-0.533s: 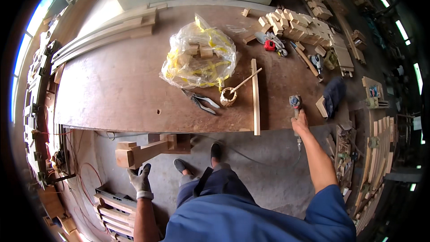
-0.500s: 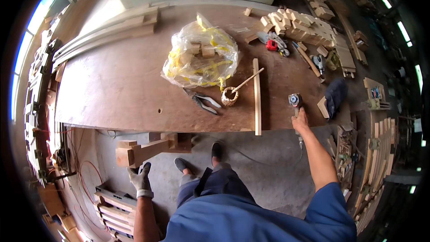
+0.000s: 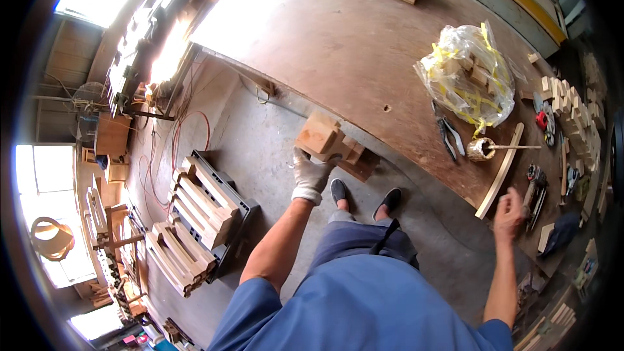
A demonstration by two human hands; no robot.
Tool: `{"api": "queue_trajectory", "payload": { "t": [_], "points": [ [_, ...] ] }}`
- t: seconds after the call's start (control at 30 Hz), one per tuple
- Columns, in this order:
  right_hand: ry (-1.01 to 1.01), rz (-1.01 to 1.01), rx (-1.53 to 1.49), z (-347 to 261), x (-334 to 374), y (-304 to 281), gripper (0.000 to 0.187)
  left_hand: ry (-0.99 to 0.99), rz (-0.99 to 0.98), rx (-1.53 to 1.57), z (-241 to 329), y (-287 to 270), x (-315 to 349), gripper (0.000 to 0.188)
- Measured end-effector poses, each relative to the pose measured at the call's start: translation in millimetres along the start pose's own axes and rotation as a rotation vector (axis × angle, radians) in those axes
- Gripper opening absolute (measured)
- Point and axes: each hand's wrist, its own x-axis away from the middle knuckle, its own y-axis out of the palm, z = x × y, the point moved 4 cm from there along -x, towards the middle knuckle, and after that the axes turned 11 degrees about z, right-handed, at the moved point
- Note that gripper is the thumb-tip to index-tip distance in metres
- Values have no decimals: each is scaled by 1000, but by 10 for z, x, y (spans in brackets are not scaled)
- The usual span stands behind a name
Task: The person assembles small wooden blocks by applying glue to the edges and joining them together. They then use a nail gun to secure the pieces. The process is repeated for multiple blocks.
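My left hand [image 3: 311,174], in a pale work glove, grips the near end of a jointed wooden piece [image 3: 320,135] beside the table's front edge. The thumb lies against its side; most fingers are hidden beneath the wood. My right hand [image 3: 509,216] is bare and slightly blurred over the table's right front edge, its fingers loosely bent and apart, with nothing seen in it. Just beyond it lies a hand-held power tool [image 3: 535,185]. A long thin wood strip [image 3: 500,172] lies to its left.
On the table [image 3: 312,32] are a clear plastic bag [image 3: 468,75] with wood blocks, pliers [image 3: 447,133], and a small pot [image 3: 480,149] with a stick. Wood blocks [image 3: 572,107] are piled at the right. Slatted wooden parts [image 3: 201,208] sit on a black pallet at the left.
My view has turned left. My right hand has let go of the power tool and drawn back toward me. My left hand has come onto the wooden piece and grips its end.
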Motion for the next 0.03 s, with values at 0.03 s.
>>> {"api": "queue_trajectory", "payload": {
  "t": [0.03],
  "points": [
    [-99, -108, 14, -231, 166, 123, 41, 55, 3, -60, -122, 10, -51, 99]
  ]
}}
